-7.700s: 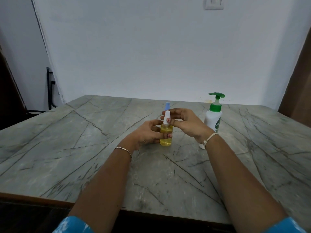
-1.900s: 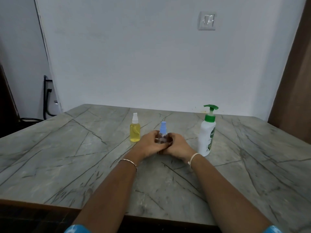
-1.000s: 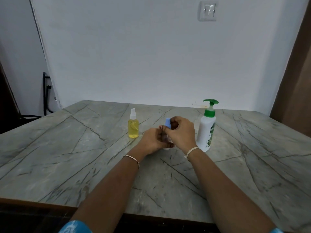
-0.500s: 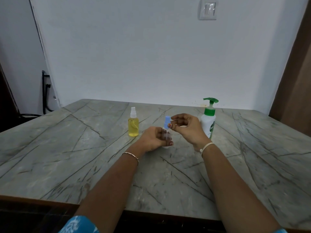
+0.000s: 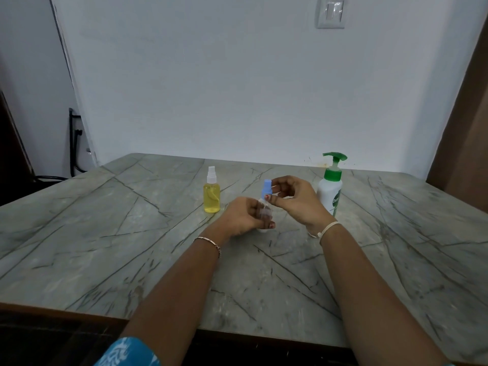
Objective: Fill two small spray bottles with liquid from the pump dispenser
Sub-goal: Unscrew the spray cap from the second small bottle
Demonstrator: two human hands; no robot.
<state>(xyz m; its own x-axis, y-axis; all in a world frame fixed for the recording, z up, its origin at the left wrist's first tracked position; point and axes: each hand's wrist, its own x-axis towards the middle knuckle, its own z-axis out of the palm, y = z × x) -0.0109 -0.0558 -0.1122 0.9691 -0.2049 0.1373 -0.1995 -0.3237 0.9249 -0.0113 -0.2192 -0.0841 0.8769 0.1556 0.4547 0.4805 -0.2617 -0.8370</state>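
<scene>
Both forearms reach in over the surface (image 5: 111,233) and meet near its middle. The left hand (image 5: 244,217) sits low, fingers curled round the clear bottle (image 5: 264,213), holding it upright with its base on or just above the stone. The right hand (image 5: 294,200) hovers a touch higher, thumb and forefinger pinching the blue cap (image 5: 267,188) at the bottle's top; whether that cap is seated or lifted free is blurred. What's inside the clear bottle is too smeared to call. To its left, apart from both hands, stands bottle number 2, the yellow bottle (image 5: 211,198), upright, white sprayer on, filled with yellow liquid nearly to the shoulder. Just right of the right hand stands the dispenser (image 5: 330,192), white body, green pump, upright, untouched.
</scene>
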